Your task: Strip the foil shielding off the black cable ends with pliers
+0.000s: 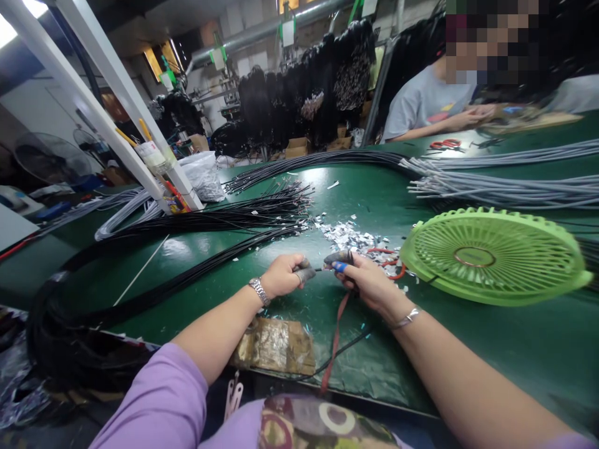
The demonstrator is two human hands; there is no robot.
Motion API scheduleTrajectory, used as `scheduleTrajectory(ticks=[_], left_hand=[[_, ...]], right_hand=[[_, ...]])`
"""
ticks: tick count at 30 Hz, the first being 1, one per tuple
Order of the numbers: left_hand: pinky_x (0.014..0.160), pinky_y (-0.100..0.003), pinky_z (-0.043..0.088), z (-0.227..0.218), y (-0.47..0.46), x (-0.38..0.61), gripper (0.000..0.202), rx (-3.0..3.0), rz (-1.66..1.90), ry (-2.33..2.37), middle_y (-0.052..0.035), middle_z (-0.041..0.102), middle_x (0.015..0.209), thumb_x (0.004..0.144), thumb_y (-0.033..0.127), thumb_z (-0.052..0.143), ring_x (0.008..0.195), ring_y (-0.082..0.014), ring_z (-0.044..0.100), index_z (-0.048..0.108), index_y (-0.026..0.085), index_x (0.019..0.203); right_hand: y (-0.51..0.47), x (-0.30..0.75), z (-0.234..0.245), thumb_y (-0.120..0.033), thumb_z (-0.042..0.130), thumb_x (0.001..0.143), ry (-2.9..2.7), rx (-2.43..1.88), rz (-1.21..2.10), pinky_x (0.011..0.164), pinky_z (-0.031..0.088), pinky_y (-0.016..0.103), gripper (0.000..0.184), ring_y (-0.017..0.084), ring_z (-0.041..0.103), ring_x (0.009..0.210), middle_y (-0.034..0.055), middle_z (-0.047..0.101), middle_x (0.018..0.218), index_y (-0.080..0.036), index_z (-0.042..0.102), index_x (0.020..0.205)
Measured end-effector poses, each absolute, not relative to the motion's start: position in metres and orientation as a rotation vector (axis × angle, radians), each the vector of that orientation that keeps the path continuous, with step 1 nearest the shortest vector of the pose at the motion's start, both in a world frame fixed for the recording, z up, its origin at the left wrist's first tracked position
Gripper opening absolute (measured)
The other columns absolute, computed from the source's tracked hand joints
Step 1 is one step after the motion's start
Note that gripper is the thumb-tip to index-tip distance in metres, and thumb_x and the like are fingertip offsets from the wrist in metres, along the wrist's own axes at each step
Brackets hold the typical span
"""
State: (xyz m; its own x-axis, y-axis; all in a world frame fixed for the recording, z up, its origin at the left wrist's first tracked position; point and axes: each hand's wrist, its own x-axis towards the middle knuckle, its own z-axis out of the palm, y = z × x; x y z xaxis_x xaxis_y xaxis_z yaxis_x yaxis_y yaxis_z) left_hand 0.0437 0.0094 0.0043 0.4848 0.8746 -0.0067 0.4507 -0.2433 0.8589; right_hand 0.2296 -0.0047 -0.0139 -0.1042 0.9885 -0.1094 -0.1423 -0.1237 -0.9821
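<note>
Above the green tabletop my left hand point(286, 274) is closed in a pinch, with dark coverings on its fingertips. A short stretch of thin black cable point(319, 269) spans the small gap to my right hand point(362, 275). That hand is also closed, its fingers pinched at the cable's end, with a dark covering and a blue band on the fingers. Something dark shows under the right palm, but I cannot make out what it is. A red strap point(337, 337) hangs from below the right hand to the table's front edge.
Bundles of black cables point(224, 249) lie left, near white scraps point(350, 236). A green fan grille point(491, 255) and red-handled tool point(397, 271) lie right. Grey cables point(505, 187) lie behind. A taped cardboard piece point(276, 345) sits in front. A co-worker point(425, 103) sits across.
</note>
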Motion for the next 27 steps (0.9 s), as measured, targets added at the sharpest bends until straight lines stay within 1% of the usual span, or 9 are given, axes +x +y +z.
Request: scheduleTrajectory(ticks=[8, 16, 19, 22, 27], left_hand=[[0.049, -0.020, 0.034, 0.003, 0.010, 0.043, 0.015, 1.933, 0.585, 1.112, 0.0054, 0.051, 0.047, 0.076, 0.026, 0.058, 0.045, -0.0080, 0.047, 0.055, 0.015, 0.067], [0.049, -0.019, 0.034, 0.003, 0.012, 0.043, 0.018, 1.878, 0.617, 1.015, 0.0058, 0.050, 0.046, 0.076, 0.028, 0.059, 0.044, -0.0069, 0.045, 0.052, 0.015, 0.065], [0.048, -0.019, 0.034, 0.003, 0.012, 0.042, 0.024, 1.851, 0.629, 0.954, 0.0058, 0.049, 0.046, 0.075, 0.035, 0.062, 0.043, -0.0065, 0.044, 0.052, 0.015, 0.066], [0.048, -0.019, 0.035, 0.005, 0.012, 0.041, 0.034, 1.826, 0.605, 0.892, 0.0054, 0.050, 0.046, 0.071, 0.046, 0.066, 0.043, -0.0064, 0.044, 0.053, 0.015, 0.066], [0.046, -0.019, 0.033, 0.006, 0.012, 0.039, 0.040, 1.793, 0.566, 0.888, 0.0045, 0.050, 0.047, 0.070, 0.053, 0.065, 0.042, -0.0056, 0.042, 0.054, 0.014, 0.067]], right_hand=[[-0.007, 0.229, -0.014, -0.045, 0.078, 0.054, -1.219, -1.113, 1.480, 0.039, 0.020, 0.022, 0.034, 0.006, 0.033, 0.042, -0.0058, 0.046, 0.045, -0.018, 0.058, 0.059], [-0.009, 0.225, -0.016, -0.038, 0.081, 0.053, -1.121, -1.018, 1.592, 0.038, 0.020, 0.021, 0.032, 0.005, 0.034, 0.041, -0.0042, 0.053, 0.051, -0.018, 0.059, 0.063], [-0.011, 0.223, -0.017, -0.039, 0.081, 0.052, -1.050, -0.967, 1.720, 0.038, 0.020, 0.020, 0.033, 0.005, 0.035, 0.043, -0.0018, 0.056, 0.057, -0.017, 0.060, 0.063], [-0.013, 0.222, -0.017, -0.039, 0.081, 0.053, -1.029, -0.913, 1.819, 0.038, 0.019, 0.019, 0.033, 0.005, 0.035, 0.044, -0.0010, 0.056, 0.058, -0.016, 0.060, 0.063], [-0.016, 0.221, -0.014, -0.036, 0.077, 0.056, -1.013, -0.917, 1.796, 0.038, 0.017, 0.020, 0.027, 0.006, 0.033, 0.042, -0.0025, 0.051, 0.053, -0.017, 0.060, 0.064]])
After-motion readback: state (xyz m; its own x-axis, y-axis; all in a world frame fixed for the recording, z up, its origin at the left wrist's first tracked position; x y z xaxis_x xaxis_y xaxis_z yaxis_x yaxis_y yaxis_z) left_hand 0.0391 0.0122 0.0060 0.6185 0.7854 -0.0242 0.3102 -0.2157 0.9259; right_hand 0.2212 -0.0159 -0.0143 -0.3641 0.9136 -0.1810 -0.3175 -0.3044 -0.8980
